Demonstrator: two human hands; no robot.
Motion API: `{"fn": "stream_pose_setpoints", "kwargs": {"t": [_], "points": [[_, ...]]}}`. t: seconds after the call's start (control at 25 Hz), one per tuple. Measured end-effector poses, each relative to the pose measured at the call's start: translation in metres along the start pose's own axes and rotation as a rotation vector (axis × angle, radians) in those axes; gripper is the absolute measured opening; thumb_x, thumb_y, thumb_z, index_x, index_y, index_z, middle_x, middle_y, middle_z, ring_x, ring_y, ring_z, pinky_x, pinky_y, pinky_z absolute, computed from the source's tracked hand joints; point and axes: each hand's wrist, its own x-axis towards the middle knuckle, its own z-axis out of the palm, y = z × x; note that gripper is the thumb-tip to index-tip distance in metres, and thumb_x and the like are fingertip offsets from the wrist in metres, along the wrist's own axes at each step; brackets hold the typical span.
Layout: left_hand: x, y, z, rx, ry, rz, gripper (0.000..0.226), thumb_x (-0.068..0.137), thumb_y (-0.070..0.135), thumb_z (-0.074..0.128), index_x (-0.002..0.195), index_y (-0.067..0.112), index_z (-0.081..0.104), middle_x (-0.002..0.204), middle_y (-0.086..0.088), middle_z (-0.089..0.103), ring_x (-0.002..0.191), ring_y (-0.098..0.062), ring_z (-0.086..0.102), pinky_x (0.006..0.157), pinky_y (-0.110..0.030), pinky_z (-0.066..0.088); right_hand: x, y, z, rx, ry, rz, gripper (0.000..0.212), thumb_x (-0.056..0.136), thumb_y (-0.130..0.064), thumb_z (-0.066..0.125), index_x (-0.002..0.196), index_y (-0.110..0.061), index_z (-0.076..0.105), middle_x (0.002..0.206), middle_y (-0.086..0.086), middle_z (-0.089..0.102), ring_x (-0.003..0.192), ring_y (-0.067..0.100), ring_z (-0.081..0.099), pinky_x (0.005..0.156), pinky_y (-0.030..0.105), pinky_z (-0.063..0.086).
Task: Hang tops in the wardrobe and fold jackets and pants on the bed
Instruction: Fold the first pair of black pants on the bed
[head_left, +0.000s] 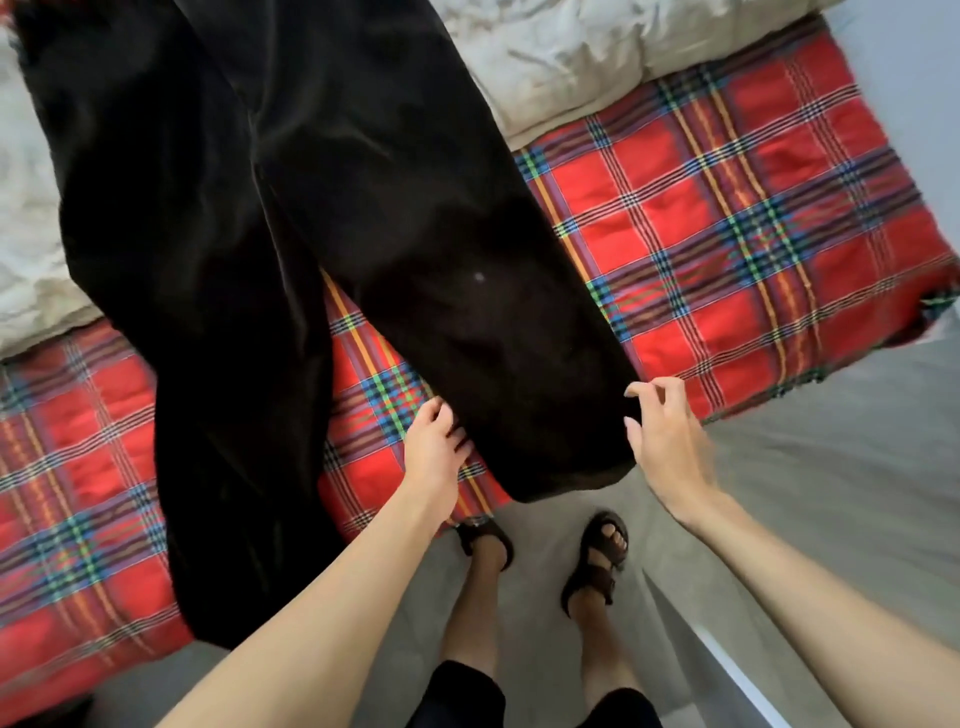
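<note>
Black pants (291, 218) lie spread flat on the bed, legs pointing toward me over the red plaid blanket (727, 218). The right leg's hem hangs slightly past the bed's edge. My left hand (435, 442) rests at the inner edge of that leg near the hem, fingertips touching the fabric. On the outer corner of the same hem is my right hand (667, 441), fingers spread and loosely bent, the index fingertip at the cloth's edge, with nothing pinched. The left leg reaches down to the blanket's near edge.
A rumpled white duvet (561, 57) covers the far part of the bed on both sides of the pants. Grey floor (831, 493) runs to the right and below, where my sandalled feet (597, 561) stand. A white edge (737, 670) shows at lower right.
</note>
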Motion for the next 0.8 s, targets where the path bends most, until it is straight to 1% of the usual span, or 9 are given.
{"fn": "stream_pose_setpoints", "kwargs": {"t": [0.08, 0.2, 0.32, 0.4, 0.48, 0.6, 0.68, 0.76, 0.8], "points": [[-0.002, -0.008, 0.002, 0.170, 0.014, 0.079, 0.024, 0.104, 0.020, 0.047, 0.124, 0.016, 0.061, 0.119, 0.002, 0.068, 0.110, -0.014, 0.065, 0.091, -0.027, 0.052, 0.004, 0.001, 0.014, -0.136, 0.028, -0.019, 0.040, 0.075, -0.007, 0.079, 0.109, -0.006, 0.059, 0.107, 0.012, 0.052, 0.090, 0.032, 0.057, 0.073, 0.042, 0.049], [-0.009, -0.025, 0.005, 0.380, 0.034, 0.176, 0.030, 0.104, 0.023, 0.049, 0.128, 0.014, 0.063, 0.123, 0.006, 0.067, 0.115, -0.010, 0.062, 0.097, -0.029, 0.050, 0.005, -0.005, 0.019, -0.281, 0.066, 0.081, 0.033, 0.076, -0.018, 0.075, 0.103, -0.009, 0.058, 0.101, 0.011, 0.055, 0.093, 0.031, 0.051, 0.078, 0.042, 0.041], [-0.020, -0.033, 0.011, 0.458, 0.112, 0.215, 0.021, 0.103, 0.022, 0.051, 0.118, 0.017, 0.065, 0.115, 0.008, 0.068, 0.107, -0.006, 0.063, 0.086, -0.021, 0.051, 0.003, -0.007, 0.014, -0.349, -0.010, 0.192, 0.029, 0.080, -0.028, 0.073, 0.097, -0.008, 0.060, 0.098, 0.014, 0.058, 0.093, 0.034, 0.050, 0.079, 0.044, 0.038], [-0.023, -0.037, 0.012, 0.448, 0.157, 0.194, 0.019, 0.103, 0.023, 0.051, 0.116, 0.016, 0.062, 0.116, 0.004, 0.067, 0.105, -0.009, 0.064, 0.088, -0.027, 0.054, 0.005, -0.009, 0.011, -0.425, -0.054, 0.195, 0.020, 0.082, -0.023, 0.072, 0.090, -0.007, 0.062, 0.091, 0.015, 0.061, 0.088, 0.034, 0.052, 0.077, 0.044, 0.039], [-0.026, -0.039, 0.011, 0.433, 0.178, 0.168, 0.023, 0.104, 0.025, 0.049, 0.122, 0.015, 0.058, 0.120, 0.003, 0.064, 0.104, -0.011, 0.064, 0.092, -0.033, 0.055, 0.007, -0.012, 0.008, -0.498, -0.081, 0.156, 0.005, 0.084, -0.009, 0.065, 0.081, -0.006, 0.062, 0.085, 0.015, 0.062, 0.084, 0.033, 0.054, 0.073, 0.043, 0.041], [-0.031, -0.043, 0.008, 0.433, 0.181, 0.147, 0.020, 0.104, 0.026, 0.048, 0.121, 0.018, 0.055, 0.120, 0.004, 0.061, 0.101, -0.009, 0.063, 0.089, -0.029, 0.055, 0.006, -0.014, 0.006, -0.443, -0.083, 0.150, 0.007, 0.083, 0.003, 0.052, 0.084, -0.002, 0.058, 0.084, 0.019, 0.061, 0.081, 0.035, 0.055, 0.071, 0.044, 0.042], [-0.036, -0.044, 0.007, 0.348, 0.146, 0.116, 0.019, 0.106, 0.026, 0.044, 0.119, 0.019, 0.056, 0.119, 0.002, 0.064, 0.104, -0.013, 0.065, 0.088, -0.028, 0.055, 0.005, -0.014, 0.005, -0.376, -0.101, 0.166, 0.009, 0.082, 0.006, 0.051, 0.087, 0.000, 0.057, 0.081, 0.022, 0.062, 0.077, 0.037, 0.058, 0.069, 0.044, 0.045], [-0.037, -0.045, 0.005, 0.228, 0.147, 0.091, 0.026, 0.108, 0.027, 0.038, 0.119, 0.019, 0.059, 0.115, -0.002, 0.069, 0.104, -0.017, 0.068, 0.087, -0.030, 0.057, 0.008, -0.012, 0.006, -0.319, -0.120, 0.190, 0.009, 0.081, 0.007, 0.054, 0.088, 0.002, 0.056, 0.078, 0.023, 0.064, 0.072, 0.038, 0.063, 0.064, 0.042, 0.047], [-0.037, -0.046, 0.002, 0.210, 0.145, 0.092, 0.028, 0.108, 0.026, 0.036, 0.119, 0.017, 0.060, 0.114, -0.003, 0.070, 0.103, -0.017, 0.069, 0.086, -0.029, 0.058, 0.011, -0.013, 0.004, -0.303, -0.142, 0.204, 0.009, 0.081, 0.007, 0.056, 0.089, 0.002, 0.056, 0.079, 0.022, 0.066, 0.071, 0.038, 0.065, 0.062, 0.040, 0.047]]}}
